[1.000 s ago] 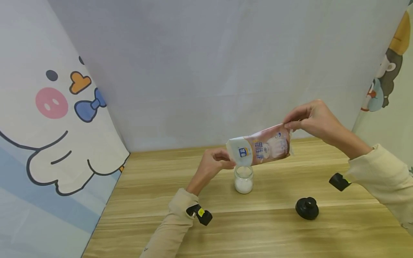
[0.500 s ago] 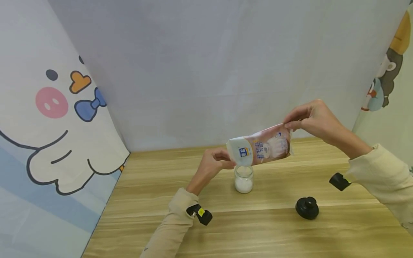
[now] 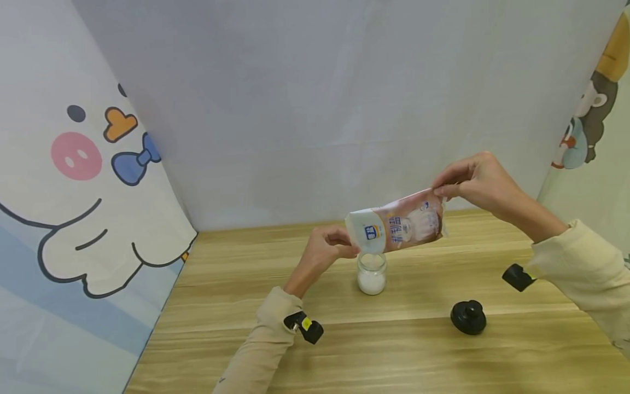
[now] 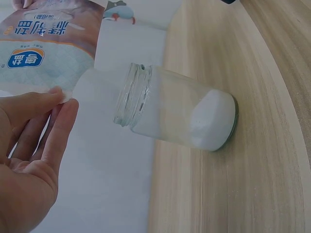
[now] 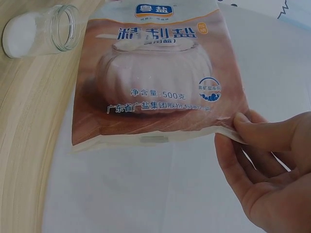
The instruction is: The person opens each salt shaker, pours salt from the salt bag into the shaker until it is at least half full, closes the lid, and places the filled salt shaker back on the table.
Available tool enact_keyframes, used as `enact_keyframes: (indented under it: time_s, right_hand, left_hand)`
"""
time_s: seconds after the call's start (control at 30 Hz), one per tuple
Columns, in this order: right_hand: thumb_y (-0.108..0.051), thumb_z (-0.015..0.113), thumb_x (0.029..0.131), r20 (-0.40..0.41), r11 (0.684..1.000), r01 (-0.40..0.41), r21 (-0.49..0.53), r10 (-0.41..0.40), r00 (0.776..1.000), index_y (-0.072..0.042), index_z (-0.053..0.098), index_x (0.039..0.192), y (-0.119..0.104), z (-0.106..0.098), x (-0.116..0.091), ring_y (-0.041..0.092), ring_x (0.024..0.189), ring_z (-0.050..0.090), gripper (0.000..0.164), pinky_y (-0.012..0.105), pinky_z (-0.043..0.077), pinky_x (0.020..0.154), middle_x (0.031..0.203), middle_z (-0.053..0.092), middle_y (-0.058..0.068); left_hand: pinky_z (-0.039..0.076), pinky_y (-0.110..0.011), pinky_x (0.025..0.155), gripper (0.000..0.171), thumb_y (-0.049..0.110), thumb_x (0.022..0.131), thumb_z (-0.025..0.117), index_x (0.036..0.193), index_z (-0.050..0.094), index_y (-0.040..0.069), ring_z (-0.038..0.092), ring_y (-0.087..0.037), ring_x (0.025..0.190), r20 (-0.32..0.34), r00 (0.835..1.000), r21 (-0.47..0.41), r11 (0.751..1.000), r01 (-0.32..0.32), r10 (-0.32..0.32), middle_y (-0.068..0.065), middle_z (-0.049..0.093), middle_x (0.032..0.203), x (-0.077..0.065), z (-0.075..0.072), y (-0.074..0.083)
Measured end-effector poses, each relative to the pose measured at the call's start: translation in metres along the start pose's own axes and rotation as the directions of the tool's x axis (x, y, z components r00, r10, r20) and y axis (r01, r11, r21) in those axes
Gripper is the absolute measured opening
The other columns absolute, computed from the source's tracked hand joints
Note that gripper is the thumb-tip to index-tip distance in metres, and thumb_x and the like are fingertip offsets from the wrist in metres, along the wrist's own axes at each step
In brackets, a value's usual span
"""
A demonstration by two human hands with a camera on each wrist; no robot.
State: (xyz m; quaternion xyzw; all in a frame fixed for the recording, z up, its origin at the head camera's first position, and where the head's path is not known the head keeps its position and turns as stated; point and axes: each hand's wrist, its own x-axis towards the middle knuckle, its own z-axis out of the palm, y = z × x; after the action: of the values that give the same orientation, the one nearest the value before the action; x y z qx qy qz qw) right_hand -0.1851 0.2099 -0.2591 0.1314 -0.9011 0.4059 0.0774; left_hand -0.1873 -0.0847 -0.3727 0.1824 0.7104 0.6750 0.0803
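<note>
A salt bag (image 3: pixel 408 221), pink-brown with a pale blue-white end, is held tilted in the air, its pale end lower. My left hand (image 3: pixel 325 251) pinches the lower corner at that pale end. At the raised end, my right hand (image 3: pixel 479 183) pinches the bag's other corner between thumb and fingers. Under the low end stands an open glass jar (image 3: pixel 372 273) with white salt in its bottom. In the left wrist view, a whitish stream of salt (image 4: pixel 97 90) runs from the bag's corner to the mouth of the jar. The right wrist view shows the bag's printed front.
A round black lid (image 3: pixel 468 317) with a knob lies on the wooden table (image 3: pixel 394 355), right of the jar and nearer the front. Behind the table hangs a pale cloth (image 3: pixel 315 109), and cartoon-printed panels (image 3: pixel 74 219) stand at both sides.
Both hands and the tilted bag keep their places. The jar and lid have not moved; the head view has shifted very slightly.
</note>
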Motion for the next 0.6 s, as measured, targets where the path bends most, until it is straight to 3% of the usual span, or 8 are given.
enact_keyframes:
  time_s: [0.6]
  right_hand:
    - [-0.003,0.07,0.084,0.0,1.0,0.016,0.025,-0.016,1.0,0.0,0.073,0.09,0.0004,0.0011,0.0007,0.014,0.071,0.064,0.008,0.023,0.053,0.062,0.085,0.071,0.009]
  left_hand:
    - [0.058,-0.035,0.075,0.014,-0.008,0.075,0.071,0.086,0.063,-0.012,0.066,-0.021,0.079,0.008,1.0,0.009,1.0,0.021,-0.021,-0.019,0.068,0.088,0.0,0.0,-0.0005]
